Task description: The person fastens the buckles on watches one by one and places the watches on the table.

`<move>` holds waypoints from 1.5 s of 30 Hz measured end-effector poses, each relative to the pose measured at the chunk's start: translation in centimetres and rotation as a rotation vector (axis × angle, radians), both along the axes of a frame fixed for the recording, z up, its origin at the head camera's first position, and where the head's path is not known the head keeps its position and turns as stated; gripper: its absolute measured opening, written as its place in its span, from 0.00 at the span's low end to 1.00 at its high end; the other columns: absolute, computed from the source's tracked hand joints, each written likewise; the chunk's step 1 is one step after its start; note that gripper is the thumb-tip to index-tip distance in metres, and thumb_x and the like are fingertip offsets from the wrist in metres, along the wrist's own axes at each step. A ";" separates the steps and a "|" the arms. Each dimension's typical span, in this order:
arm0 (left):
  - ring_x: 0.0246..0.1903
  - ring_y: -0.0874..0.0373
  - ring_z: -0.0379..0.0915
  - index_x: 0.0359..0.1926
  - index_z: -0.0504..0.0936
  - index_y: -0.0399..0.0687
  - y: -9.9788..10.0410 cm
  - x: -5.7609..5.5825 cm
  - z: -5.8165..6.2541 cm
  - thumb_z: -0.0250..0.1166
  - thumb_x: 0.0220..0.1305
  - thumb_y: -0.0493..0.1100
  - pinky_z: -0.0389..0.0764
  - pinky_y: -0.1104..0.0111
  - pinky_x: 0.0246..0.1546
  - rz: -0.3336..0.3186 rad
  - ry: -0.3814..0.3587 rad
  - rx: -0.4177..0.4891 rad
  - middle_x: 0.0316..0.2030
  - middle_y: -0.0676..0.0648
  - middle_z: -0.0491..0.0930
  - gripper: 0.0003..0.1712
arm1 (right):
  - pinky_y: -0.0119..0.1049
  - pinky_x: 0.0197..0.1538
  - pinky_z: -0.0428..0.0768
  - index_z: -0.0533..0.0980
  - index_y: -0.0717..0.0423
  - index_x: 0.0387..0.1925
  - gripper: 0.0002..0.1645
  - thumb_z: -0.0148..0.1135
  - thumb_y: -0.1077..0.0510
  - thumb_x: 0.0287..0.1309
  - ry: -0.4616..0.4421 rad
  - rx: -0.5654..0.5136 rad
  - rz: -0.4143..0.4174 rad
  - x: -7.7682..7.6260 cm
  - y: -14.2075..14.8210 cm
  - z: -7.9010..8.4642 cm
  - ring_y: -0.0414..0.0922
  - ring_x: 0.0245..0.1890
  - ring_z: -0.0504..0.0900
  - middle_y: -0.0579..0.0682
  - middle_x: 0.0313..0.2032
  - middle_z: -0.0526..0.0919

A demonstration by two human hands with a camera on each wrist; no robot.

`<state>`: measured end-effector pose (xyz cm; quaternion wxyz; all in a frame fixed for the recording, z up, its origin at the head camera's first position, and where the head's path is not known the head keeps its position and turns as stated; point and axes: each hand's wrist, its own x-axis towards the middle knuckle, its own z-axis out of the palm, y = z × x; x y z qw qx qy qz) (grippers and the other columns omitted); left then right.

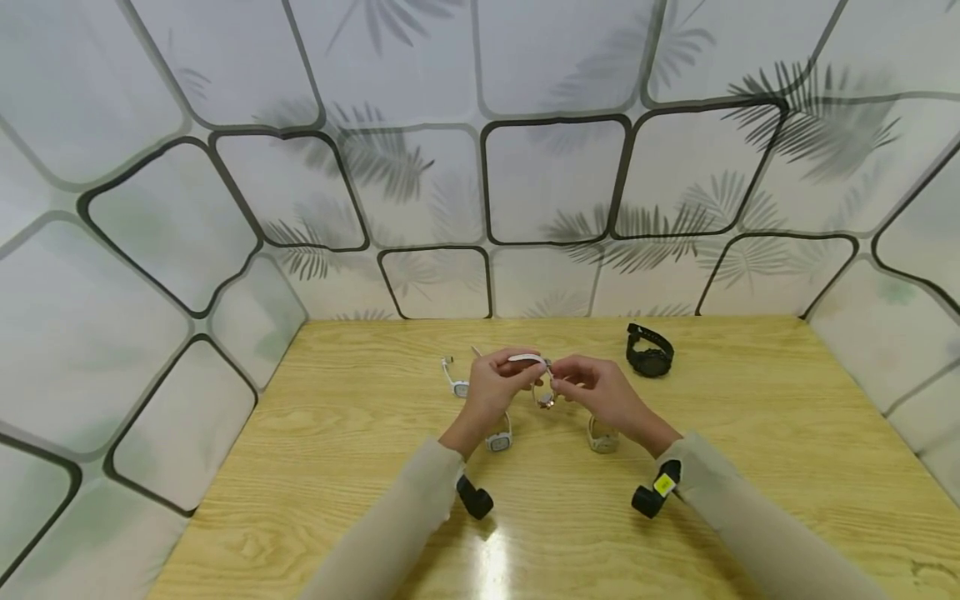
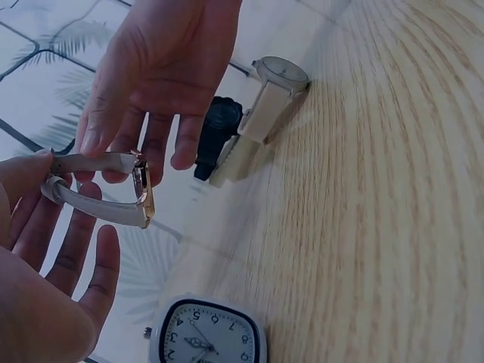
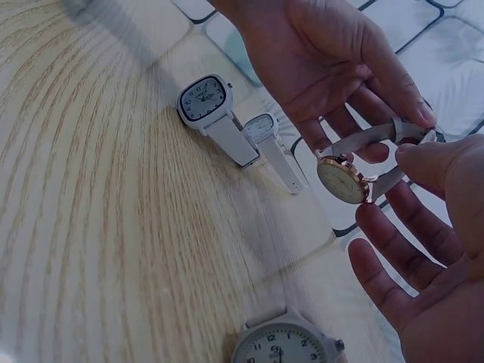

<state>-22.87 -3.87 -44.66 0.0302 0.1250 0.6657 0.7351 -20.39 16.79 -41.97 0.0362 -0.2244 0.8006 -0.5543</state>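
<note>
Wristwatch [image 3: 343, 179] with a rose-gold case [image 2: 148, 200], a pale round dial [image 3: 339, 183] and a pale grey strap [image 2: 98, 207] is held above the wooden table [image 1: 300, 458]; the strap, curved into a loop, is pinched by both the left hand [image 1: 495, 387] and the right hand [image 1: 603, 392].

A wall [image 1: 555, 179] stands behind the table [image 1: 337, 467]. Over the middle of the table, the first watch [image 1: 546, 401] is up between the left hand [image 1: 495, 387] and the right hand [image 1: 603, 392] — both hands hold it. The second watch [image 1: 460, 388] lies on the table, just left of the left hand. Two more sit nearer the person, between the wrists: the third watch [image 1: 498, 442] on the left, the fourth watch [image 1: 602, 443] on the right. The fifth watch [image 1: 651, 362] sits at the back right — past the right hand, closest to the wall.
</note>
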 end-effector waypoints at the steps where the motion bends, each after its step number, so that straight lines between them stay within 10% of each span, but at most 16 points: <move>1: 0.36 0.53 0.87 0.50 0.88 0.40 0.0 0.0 0.0 0.73 0.66 0.41 0.87 0.56 0.43 -0.001 -0.001 0.003 0.41 0.43 0.89 0.14 | 0.63 0.47 0.82 0.80 0.66 0.56 0.15 0.62 0.63 0.72 -0.003 -0.002 -0.002 0.0 0.0 0.0 0.60 0.46 0.85 0.64 0.50 0.84; 13: 0.38 0.47 0.85 0.50 0.88 0.40 0.4 0.2 0.7 0.73 0.66 0.42 0.84 0.47 0.49 0.035 0.016 -0.047 0.42 0.41 0.89 0.14 | 0.58 0.47 0.84 0.79 0.60 0.60 0.18 0.62 0.58 0.73 0.009 0.018 0.014 -2.2 1.5 -3.0 0.60 0.47 0.85 0.61 0.52 0.85; 22: 0.35 0.57 0.82 0.43 0.92 0.44 0.6 -0.3 0.7 0.73 0.67 0.44 0.83 0.69 0.32 0.101 0.177 -0.222 0.45 0.49 0.89 0.09 | 0.50 0.44 0.86 0.81 0.52 0.59 0.18 0.63 0.52 0.73 0.135 0.112 -0.026 -3.3 2.2 0.1 0.51 0.45 0.86 0.53 0.53 0.85; 45: 0.30 0.54 0.85 0.47 0.91 0.40 1.3 -0.5 0.6 0.69 0.67 0.36 0.86 0.72 0.32 0.119 0.319 -0.368 0.40 0.43 0.90 0.10 | 0.44 0.34 0.79 0.85 0.51 0.51 0.14 0.68 0.50 0.69 0.225 0.233 -0.008 -4.5 -0.9 2.7 0.46 0.34 0.78 0.49 0.42 0.80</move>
